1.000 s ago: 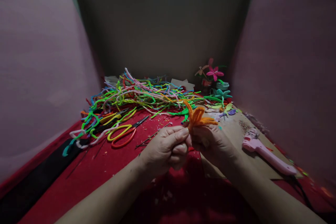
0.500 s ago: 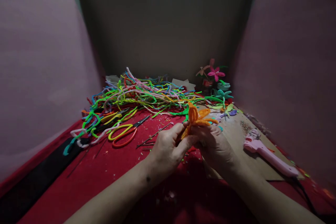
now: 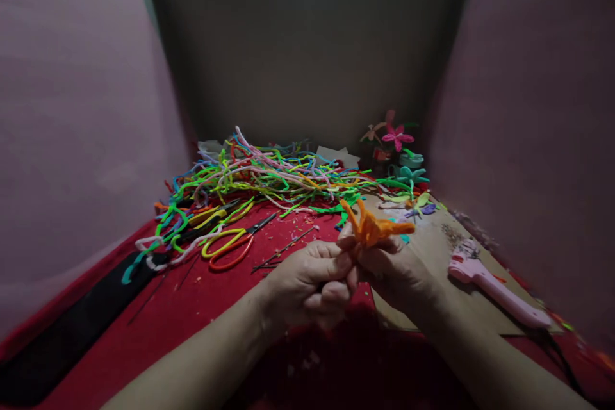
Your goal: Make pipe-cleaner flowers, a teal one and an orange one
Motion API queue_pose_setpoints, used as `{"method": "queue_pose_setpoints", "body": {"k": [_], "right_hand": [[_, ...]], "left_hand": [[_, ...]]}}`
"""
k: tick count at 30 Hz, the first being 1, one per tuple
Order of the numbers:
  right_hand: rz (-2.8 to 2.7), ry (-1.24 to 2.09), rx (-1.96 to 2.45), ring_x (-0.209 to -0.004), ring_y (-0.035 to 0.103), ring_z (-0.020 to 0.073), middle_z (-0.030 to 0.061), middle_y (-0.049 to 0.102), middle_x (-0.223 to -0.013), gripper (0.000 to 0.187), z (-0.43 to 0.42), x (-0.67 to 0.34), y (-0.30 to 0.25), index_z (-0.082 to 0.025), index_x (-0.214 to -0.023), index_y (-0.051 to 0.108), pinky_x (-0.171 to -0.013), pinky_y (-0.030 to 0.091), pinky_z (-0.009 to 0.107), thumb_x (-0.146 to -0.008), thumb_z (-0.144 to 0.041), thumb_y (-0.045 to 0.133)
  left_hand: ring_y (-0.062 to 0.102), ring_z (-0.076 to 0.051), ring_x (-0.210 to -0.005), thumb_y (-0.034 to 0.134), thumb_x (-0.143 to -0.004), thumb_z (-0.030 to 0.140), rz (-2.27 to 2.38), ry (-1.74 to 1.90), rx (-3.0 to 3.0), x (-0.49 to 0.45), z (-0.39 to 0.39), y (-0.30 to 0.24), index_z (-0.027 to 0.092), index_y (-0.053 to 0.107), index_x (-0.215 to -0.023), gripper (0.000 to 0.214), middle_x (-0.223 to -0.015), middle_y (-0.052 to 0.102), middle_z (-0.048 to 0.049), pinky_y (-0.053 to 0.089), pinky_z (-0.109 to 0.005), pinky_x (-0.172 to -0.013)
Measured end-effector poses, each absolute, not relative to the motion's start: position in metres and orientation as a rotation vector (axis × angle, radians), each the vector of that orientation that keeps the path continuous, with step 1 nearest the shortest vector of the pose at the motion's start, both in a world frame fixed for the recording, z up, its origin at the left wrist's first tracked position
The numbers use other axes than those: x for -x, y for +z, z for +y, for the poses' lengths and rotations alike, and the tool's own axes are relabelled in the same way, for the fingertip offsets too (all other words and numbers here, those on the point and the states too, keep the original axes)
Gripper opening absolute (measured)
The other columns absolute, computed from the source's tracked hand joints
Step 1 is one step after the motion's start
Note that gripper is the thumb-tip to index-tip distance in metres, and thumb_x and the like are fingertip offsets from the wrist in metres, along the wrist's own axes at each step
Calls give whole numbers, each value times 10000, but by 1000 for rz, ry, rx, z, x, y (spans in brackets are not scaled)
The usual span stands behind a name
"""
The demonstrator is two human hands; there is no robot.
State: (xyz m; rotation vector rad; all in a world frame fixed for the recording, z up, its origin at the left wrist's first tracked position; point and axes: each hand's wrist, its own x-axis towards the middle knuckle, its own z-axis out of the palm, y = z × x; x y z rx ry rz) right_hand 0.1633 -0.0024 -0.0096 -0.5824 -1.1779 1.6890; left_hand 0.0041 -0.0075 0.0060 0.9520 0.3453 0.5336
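An orange pipe-cleaner flower (image 3: pixel 372 227) is held up in front of me, its petals pointing up and to the right. My left hand (image 3: pixel 312 278) pinches its base, the fingers curled in. From the other side my right hand (image 3: pixel 398 272) grips the flower just below the petals. Both sets of fingertips meet at the base, which they mostly hide. Left of my hands lie scissors (image 3: pixel 230 248) with one yellow and one red handle loop.
Behind is a heap of coloured pipe cleaners (image 3: pixel 269 170). A pink glue gun (image 3: pixel 500 291) rests on a cardboard sheet (image 3: pixel 423 256) at right. Finished flowers (image 3: pixel 398 136) stand at the back right. A black strip (image 3: pixel 72 333) lies along the left edge of the red cloth (image 3: pixel 182 320).
The orange flower has turned in my hands, its petals now leaning more to the right. My left fingers have curled further in around its base. The view has shifted slightly.
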Motion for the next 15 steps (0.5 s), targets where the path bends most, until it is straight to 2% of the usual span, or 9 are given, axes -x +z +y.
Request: {"method": "queue_pose_setpoints", "body": {"k": [3,7,10,12,15], "right_hand": [[-1061,1586,615,-461,365,62,-40,503,-520,166,-3,-159,-11,-171,-708,687,-461,281,213,-619,-297,748],[-978,1495,650,-478,293,55,-54,465,-542,119,-2,-152,-14,-175,-688,668,-461,263,207,-663,-278,723],[-1016,1461,684,-472,261,53,-59,448,-545,110,-1,-149,-15,-185,-726,673,-453,244,202,-705,-290,695],[-1042,1454,695,-491,314,59,-49,495,-589,125,-2,-148,-14,-202,-777,683,-479,282,206,-692,-291,706],[-1081,1470,662,-571,418,85,-26,568,-685,216,-4,-149,-10,-225,-842,698,-559,355,228,-636,-264,750]], "left_hand": [[227,-25,-311,534,-804,407,527,625,-1181,-5,-9,10,142,537,-710,281,-458,382,74,224,-170,-333],[407,-83,-513,609,-749,321,1011,1076,-1820,-8,-12,8,161,592,-828,180,-621,500,14,328,-205,-504],[432,-107,-582,517,-809,264,1155,1227,-2109,-8,-11,1,173,606,-749,140,-637,506,-4,330,-232,-589],[413,-98,-559,476,-836,263,1160,1190,-2093,-8,-10,1,170,602,-714,198,-607,487,5,315,-224,-564],[357,-75,-509,499,-831,311,1056,1100,-1823,-10,-10,8,160,611,-759,201,-571,445,29,278,-198,-490]]}}
